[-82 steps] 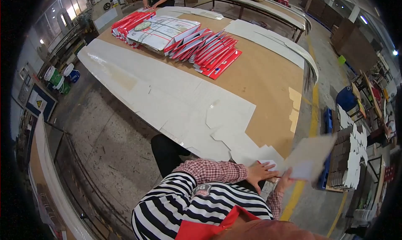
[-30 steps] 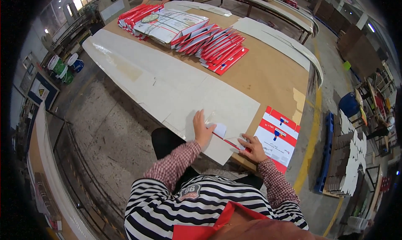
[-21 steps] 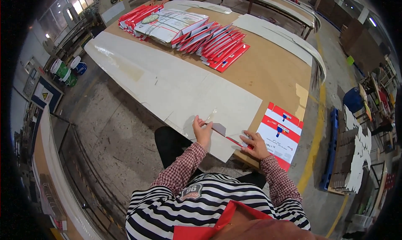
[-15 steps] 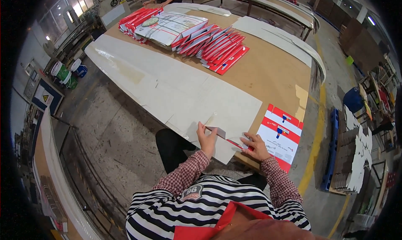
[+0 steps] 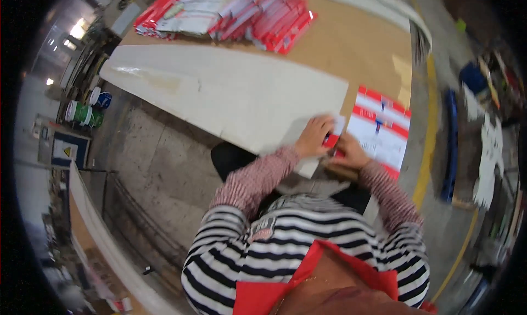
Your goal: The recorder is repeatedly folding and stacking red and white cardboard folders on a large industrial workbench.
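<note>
Close together at the near right edge of the white board, both my hands are closed on a small red and white folded cardboard piece (image 5: 331, 140). My left hand (image 5: 314, 137) grips it from the left with bent fingers. From the right, my right hand (image 5: 353, 152) pinches its lower red part. The fingers hide much of the piece, and motion blurs it. Just right of my right hand lies a stack of flat printed red and white cartons (image 5: 381, 131).
The long white board (image 5: 219, 90) covers the near side of the brown table (image 5: 351, 37). At the far side lies a pile of folded red and white cartons (image 5: 280, 21). Buckets (image 5: 79, 113) stand on the floor at left; a blue pallet (image 5: 451, 145) is at right.
My hands have come closer together and moved right, with the cardboard piece now folded up between them. The whole view has shifted, so the table appears higher in the picture.
</note>
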`<state>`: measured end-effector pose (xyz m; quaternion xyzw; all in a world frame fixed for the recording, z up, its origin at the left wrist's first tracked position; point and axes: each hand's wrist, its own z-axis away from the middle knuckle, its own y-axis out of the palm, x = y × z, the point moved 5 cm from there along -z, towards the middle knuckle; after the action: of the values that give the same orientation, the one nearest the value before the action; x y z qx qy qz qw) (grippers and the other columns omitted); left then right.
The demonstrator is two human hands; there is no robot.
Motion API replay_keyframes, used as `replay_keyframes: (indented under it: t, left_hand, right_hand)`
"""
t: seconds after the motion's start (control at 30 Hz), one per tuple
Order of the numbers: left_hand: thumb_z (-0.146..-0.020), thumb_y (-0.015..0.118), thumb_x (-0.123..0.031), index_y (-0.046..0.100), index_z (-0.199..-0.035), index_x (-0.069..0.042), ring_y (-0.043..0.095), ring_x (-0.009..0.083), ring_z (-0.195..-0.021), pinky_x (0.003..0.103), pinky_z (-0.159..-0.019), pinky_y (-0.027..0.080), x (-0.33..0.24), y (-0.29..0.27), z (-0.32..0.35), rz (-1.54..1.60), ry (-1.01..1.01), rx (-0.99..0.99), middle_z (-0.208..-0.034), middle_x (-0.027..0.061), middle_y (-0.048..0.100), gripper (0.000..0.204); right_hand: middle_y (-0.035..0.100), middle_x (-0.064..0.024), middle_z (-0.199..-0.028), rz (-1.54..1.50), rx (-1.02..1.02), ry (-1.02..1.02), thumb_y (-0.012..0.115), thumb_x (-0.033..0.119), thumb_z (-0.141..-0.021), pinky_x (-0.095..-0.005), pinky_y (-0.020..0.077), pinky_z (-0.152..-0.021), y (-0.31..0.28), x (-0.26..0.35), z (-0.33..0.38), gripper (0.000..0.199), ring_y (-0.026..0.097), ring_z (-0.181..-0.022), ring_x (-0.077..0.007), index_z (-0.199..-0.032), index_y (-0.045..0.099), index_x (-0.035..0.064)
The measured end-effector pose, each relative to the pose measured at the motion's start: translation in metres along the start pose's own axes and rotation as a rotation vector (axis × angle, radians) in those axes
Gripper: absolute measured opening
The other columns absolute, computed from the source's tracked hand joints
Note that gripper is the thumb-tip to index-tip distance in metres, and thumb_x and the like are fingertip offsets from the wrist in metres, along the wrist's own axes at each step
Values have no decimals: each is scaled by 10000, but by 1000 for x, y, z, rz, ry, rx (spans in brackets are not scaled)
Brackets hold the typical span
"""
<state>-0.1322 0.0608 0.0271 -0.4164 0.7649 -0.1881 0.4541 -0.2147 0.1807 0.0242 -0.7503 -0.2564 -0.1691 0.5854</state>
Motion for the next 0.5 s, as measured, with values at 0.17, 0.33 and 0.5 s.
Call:
replay_keyframes:
  t: [0.17,0.33,0.5]
  left_hand:
    - [-690,508,-754,273,-1403,-22,218,387,-1350,536,-1098,129,11,20,-12,-233,163,353,-1444,212,264,1048]
    - [-765,437,-725,250,-1407,-8,222,382,-1347,529,-1094,145,14,26,-12,-199,110,307,-1444,204,266,980]
    - [-788,425,-707,272,-1398,1,215,378,-1353,531,-1091,150,11,37,-9,-338,102,417,-1447,205,266,947]
  right_hand:
    - [370,-190,-1394,270,-41,245,766,144,-613,-424,299,-1077,-29,7,39,819,346,-1292,-371,-1328,395,-6]
    - [342,-142,-1428,321,-191,392,782,144,-628,-419,300,-1083,-39,8,51,792,308,-1323,-340,-1329,422,59]
    - [360,-122,-1417,269,-99,398,784,205,-653,-422,288,-1092,-26,8,59,766,311,-1321,-328,-1325,437,82]
